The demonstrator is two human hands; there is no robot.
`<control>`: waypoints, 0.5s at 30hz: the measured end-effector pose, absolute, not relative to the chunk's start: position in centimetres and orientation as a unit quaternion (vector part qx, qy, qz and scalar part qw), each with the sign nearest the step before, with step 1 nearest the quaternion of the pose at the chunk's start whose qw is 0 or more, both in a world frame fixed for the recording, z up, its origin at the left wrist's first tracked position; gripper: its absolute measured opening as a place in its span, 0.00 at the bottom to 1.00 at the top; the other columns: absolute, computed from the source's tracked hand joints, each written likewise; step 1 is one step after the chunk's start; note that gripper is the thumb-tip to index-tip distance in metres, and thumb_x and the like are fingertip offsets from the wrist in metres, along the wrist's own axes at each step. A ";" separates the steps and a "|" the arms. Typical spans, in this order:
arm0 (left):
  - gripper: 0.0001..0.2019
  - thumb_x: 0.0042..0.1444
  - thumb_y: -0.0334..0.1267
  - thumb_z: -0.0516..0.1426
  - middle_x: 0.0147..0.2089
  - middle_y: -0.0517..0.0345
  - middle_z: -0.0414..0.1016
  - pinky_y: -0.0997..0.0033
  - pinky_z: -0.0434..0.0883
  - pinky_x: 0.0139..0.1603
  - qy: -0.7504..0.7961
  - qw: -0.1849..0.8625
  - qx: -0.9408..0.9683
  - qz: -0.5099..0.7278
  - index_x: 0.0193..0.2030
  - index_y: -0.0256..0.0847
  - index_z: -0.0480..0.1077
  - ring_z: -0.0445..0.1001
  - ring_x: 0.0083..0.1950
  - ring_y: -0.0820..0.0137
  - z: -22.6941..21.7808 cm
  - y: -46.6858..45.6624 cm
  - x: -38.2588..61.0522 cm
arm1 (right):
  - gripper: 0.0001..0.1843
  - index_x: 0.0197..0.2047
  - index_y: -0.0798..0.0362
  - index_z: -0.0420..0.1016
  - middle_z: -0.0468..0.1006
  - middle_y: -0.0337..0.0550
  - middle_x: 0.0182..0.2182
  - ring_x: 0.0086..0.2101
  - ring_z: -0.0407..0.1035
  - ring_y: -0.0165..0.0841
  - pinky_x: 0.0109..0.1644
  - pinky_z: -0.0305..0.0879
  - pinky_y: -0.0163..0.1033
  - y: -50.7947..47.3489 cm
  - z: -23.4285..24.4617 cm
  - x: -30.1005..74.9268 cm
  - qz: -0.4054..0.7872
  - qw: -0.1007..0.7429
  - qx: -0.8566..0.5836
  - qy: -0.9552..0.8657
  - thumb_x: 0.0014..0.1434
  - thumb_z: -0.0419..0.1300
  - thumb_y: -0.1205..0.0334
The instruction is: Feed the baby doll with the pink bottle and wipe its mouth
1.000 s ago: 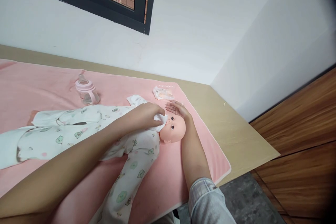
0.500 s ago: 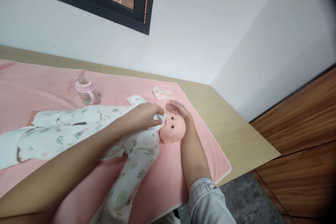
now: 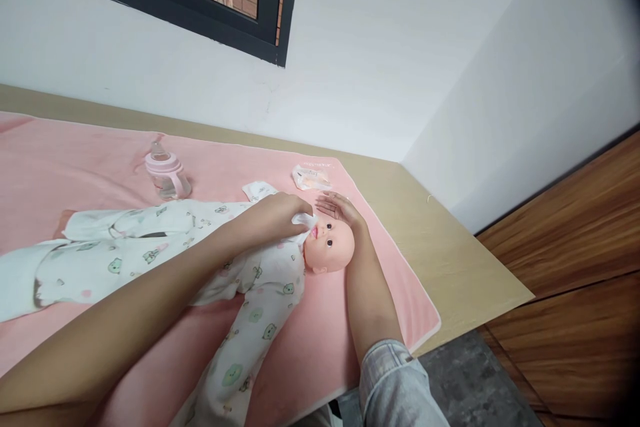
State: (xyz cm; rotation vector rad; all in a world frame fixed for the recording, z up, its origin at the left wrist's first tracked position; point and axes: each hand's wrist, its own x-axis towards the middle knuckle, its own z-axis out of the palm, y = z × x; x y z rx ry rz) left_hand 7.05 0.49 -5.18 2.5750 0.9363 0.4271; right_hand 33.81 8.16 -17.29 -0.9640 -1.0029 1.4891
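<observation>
The fingers of the left hand were closed on a white wipe, which touched the doll just beside its mouth. The right hand rested flat, fingers released, on the top of the doll's head. The doll lay on its back on a pink towel. A bottle and a small packet were near.

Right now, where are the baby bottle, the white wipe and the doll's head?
baby bottle (image 3: 163, 164): head view, on its pink collar.
white wipe (image 3: 305, 219): head view, on its exposed edge.
doll's head (image 3: 340, 247): head view, on the forehead.
</observation>
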 end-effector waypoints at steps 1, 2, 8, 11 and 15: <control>0.11 0.53 0.41 0.53 0.34 0.56 0.79 0.69 0.65 0.34 0.331 0.181 0.913 0.154 0.36 0.43 0.76 0.76 0.36 0.61 -5.2 0.5 7.1 | 0.10 0.46 0.54 0.73 0.82 0.48 0.42 0.43 0.78 0.36 0.59 0.70 0.47 8.2 -17.3 33.8 0.623 0.525 -0.402 -0.419 0.60 0.59 0.64; 0.11 0.53 0.41 0.53 0.35 0.56 0.79 0.69 0.65 0.35 0.331 0.177 0.913 0.158 0.36 0.43 0.76 0.76 0.37 0.61 -5.2 0.5 7.1 | 0.10 0.46 0.54 0.73 0.82 0.48 0.42 0.43 0.78 0.36 0.59 0.71 0.47 8.2 -17.3 33.8 0.623 0.526 -0.401 -0.418 0.60 0.59 0.64; 0.13 0.54 0.40 0.53 0.42 0.55 0.80 0.70 0.66 0.39 0.330 0.163 0.913 0.176 0.40 0.42 0.77 0.76 0.43 0.60 -5.6 0.8 7.2 | 0.11 0.46 0.54 0.72 0.82 0.47 0.42 0.43 0.78 0.36 0.57 0.72 0.46 8.3 -17.5 33.9 0.623 0.526 -0.398 -0.421 0.59 0.59 0.65; 0.13 0.55 0.39 0.53 0.43 0.56 0.80 0.69 0.66 0.39 0.323 0.160 0.914 0.185 0.42 0.42 0.77 0.76 0.44 0.61 -5.9 1.0 7.3 | 0.11 0.46 0.54 0.72 0.82 0.46 0.42 0.43 0.78 0.35 0.58 0.71 0.46 8.3 -17.6 33.9 0.621 0.527 -0.403 -0.418 0.59 0.59 0.66; 0.13 0.56 0.38 0.53 0.43 0.57 0.80 0.69 0.66 0.40 0.314 0.154 0.917 0.194 0.42 0.43 0.77 0.76 0.44 0.62 -6.1 1.0 7.3 | 0.10 0.46 0.53 0.72 0.82 0.46 0.42 0.42 0.78 0.35 0.58 0.71 0.46 8.2 -17.4 33.8 0.620 0.524 -0.410 -0.415 0.59 0.59 0.65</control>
